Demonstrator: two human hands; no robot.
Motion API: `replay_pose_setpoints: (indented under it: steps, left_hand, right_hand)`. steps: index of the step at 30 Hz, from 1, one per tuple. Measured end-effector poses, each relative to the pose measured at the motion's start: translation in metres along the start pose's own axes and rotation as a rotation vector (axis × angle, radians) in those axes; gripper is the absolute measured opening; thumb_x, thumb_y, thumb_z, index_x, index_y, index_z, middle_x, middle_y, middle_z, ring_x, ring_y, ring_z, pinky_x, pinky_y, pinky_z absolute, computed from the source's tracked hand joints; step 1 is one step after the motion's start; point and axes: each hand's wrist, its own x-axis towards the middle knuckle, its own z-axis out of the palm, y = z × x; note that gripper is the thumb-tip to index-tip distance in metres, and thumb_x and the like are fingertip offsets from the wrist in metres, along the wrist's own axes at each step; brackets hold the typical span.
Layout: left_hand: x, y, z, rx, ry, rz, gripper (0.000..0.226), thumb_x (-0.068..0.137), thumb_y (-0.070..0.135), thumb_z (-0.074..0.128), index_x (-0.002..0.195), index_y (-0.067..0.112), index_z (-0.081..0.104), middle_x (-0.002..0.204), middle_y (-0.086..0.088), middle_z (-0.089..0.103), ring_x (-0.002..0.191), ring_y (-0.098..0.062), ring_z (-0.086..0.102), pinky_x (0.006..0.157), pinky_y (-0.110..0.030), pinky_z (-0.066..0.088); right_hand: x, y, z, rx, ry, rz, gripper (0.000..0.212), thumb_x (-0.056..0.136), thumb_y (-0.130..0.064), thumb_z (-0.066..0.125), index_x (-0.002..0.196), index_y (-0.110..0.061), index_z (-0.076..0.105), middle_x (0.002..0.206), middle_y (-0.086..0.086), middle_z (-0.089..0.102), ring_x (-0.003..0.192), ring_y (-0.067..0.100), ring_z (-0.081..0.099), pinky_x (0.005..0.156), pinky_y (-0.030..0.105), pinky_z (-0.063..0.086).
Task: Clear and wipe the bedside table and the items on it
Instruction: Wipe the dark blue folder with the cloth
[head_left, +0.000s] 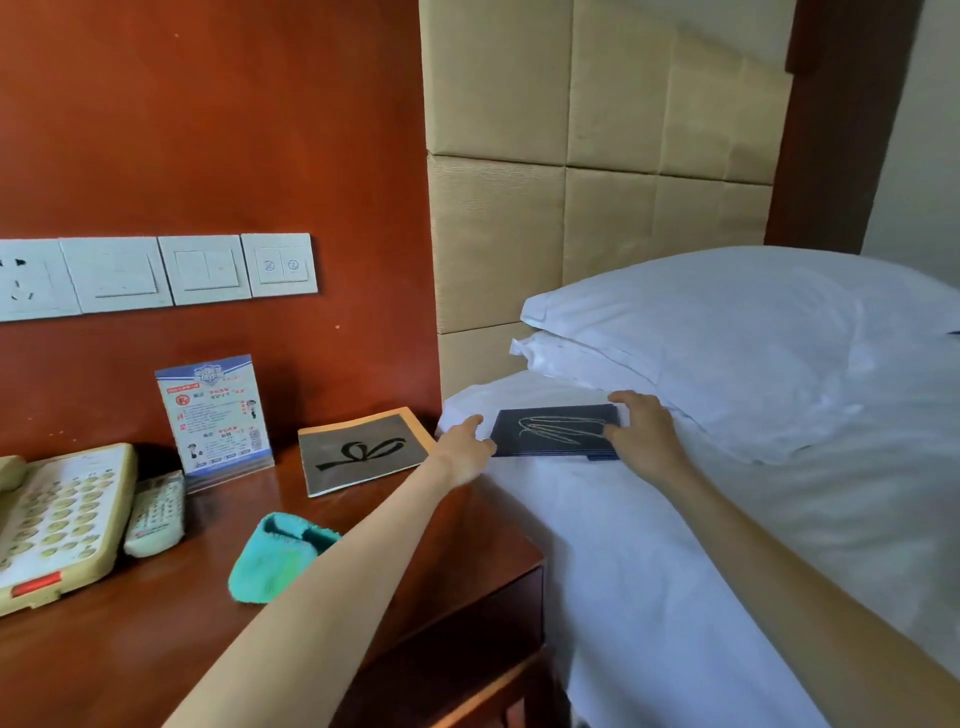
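Two hands meet on a dark folder (556, 430) that lies flat on the white bed (649, 545), just below the pillows (727, 338). The left hand (465, 447) touches the folder's nine o'clock edge with fingers fairly straight; the right hand (641, 423) curls over its three o'clock corner, thumb and fingers seeming to hold it. The folder probably sits on the sheet to get it off the bedside table (156, 623), freeing the wood for wiping.

At nine o'clock from the folder, a grey booklet with an orange border (363, 449) remains on the table. Farther toward eight o'clock stand an upright info card (213, 415), a remote (156, 514) and a telephone (57, 525). A teal cloth (275, 558) lies bunched at seven o'clock, partly behind the left forearm, ready for wiping. Clearing looks barely begun.
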Motion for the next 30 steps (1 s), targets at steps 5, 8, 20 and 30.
replay_pose_setpoints:
  steps: [5, 8, 20, 30]
  left_hand:
    - [0.014, 0.009, 0.025, -0.010, -0.013, -0.045, 0.055, 0.100, 0.017, 0.041, 0.151, 0.010, 0.024, 0.154, -0.011, 0.034, 0.138, -0.030, 0.036, 0.113, -0.032, 0.028]
    - [0.021, 0.011, 0.032, -0.061, 0.019, -0.044, 0.037, 0.097, 0.005, 0.038, 0.133, 0.000, 0.047, 0.135, -0.022, 0.054, 0.123, -0.038, 0.050, 0.106, -0.042, 0.038]
    - [-0.001, 0.003, 0.003, -0.523, 0.361, 0.127, 0.040, 0.095, -0.007, 0.047, 0.134, 0.003, 0.050, 0.125, -0.010, 0.059, 0.110, -0.026, 0.059, 0.088, -0.029, 0.051]
    - [-0.073, -0.039, -0.139, -0.671, 0.482, 0.168, 0.040, 0.092, -0.016, 0.048, 0.125, 0.005, 0.053, 0.128, -0.020, 0.059, 0.110, -0.031, 0.061, 0.080, -0.031, 0.055]
  right_hand:
    - [0.001, 0.017, -0.001, 0.074, -0.160, 0.141, 0.048, 0.092, -0.021, 0.055, 0.138, -0.016, 0.042, 0.135, 0.012, 0.052, 0.120, 0.032, 0.049, 0.101, 0.043, 0.039]
    - [0.004, 0.016, 0.002, 0.098, -0.227, 0.152, 0.053, 0.092, -0.024, 0.052, 0.143, -0.023, 0.037, 0.141, 0.004, 0.046, 0.124, 0.027, 0.046, 0.106, 0.041, 0.035]
    - [-0.014, -0.015, 0.015, 0.519, -0.031, 0.072, 0.064, 0.081, 0.014, 0.046, 0.136, -0.017, 0.046, 0.130, 0.004, 0.055, 0.114, 0.018, 0.052, 0.089, 0.028, 0.044]
    - [-0.054, -0.109, 0.027, 1.038, -0.333, 0.155, 0.036, 0.091, -0.018, 0.062, 0.123, -0.017, 0.045, 0.088, 0.013, 0.069, 0.076, 0.031, 0.071, 0.063, 0.032, 0.056]
